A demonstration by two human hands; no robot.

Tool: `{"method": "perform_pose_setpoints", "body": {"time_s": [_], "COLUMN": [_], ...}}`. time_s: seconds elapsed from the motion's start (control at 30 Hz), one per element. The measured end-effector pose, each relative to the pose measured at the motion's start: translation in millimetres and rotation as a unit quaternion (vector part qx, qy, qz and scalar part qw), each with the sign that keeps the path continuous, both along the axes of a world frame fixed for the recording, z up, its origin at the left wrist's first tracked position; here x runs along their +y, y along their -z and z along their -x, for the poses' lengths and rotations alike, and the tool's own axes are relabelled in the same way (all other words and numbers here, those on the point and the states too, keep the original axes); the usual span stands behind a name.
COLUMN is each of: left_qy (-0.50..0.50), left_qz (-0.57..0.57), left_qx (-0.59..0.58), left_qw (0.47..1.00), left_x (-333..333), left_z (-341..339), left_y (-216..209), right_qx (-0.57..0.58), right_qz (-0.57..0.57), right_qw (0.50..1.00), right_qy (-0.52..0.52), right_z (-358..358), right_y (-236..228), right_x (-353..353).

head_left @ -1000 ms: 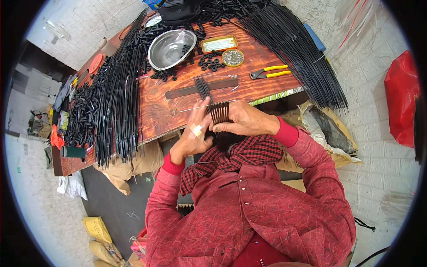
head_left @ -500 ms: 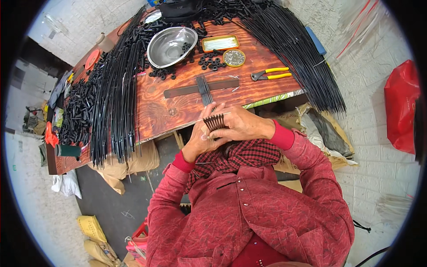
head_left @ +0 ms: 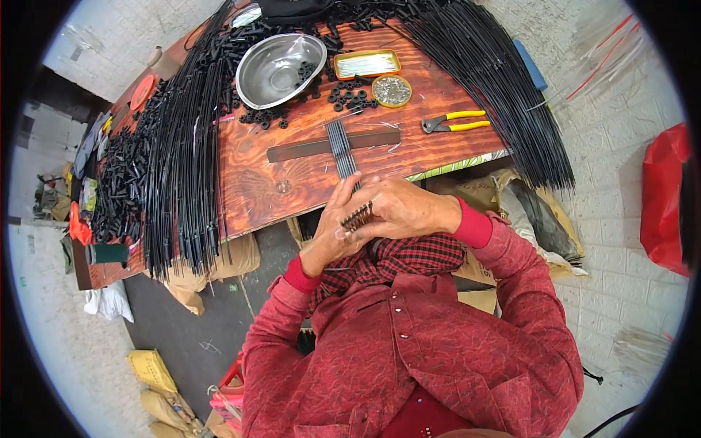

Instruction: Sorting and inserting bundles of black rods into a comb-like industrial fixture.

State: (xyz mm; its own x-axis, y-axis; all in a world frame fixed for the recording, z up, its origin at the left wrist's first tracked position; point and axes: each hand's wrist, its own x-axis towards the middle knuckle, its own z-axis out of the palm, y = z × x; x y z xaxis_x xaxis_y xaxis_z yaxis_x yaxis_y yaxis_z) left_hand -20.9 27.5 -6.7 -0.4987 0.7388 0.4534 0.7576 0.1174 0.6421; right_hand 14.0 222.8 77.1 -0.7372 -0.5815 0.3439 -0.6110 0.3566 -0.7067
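A wooden table with a reddish grain filled the upper half of the frame. A large spread of loose black rods lay along its left side; a second spread fanned across the upper right of the frame, reaching past the table's edge. A metal bowl stood at upper centre with small black parts in it. Below it, a dark flat bar lay nearly level across the table.

Both hands were near the frame's centre, close together. The right hand was narrow and closed on the worked row, its thumb pointing left. The left hand was half-curled against the same row; whether its fingers were closed could not be told.

The flat row of black rods crossed over the bar, its long axis running from upper centre down and slightly right to the hands. It lay above the left hand, meeting that hand's fingertips; the left was nearer to this stretch than the right. Smallest, a line of dark ends showed between the hands, slanting up to the right. Their join with the row was hidden by fingers.
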Motion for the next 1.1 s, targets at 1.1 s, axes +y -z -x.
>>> {"method": "perform_pose_setpoints", "body": {"time_s": [1.1], "left_qy": [0.018], "left_qz": [0.14], "left_qx": [-0.012], "left_qw": [0.99], "left_x": [-5.9], "left_z": [1.2], "left_y": [-10.8], "right_qx": [0.136], "right_qz": [-0.221], "right_qw": [0.945], "right_qy": [0.198], "right_z": [164.5], "right_y": [45.0], "right_x": [49.3]}}
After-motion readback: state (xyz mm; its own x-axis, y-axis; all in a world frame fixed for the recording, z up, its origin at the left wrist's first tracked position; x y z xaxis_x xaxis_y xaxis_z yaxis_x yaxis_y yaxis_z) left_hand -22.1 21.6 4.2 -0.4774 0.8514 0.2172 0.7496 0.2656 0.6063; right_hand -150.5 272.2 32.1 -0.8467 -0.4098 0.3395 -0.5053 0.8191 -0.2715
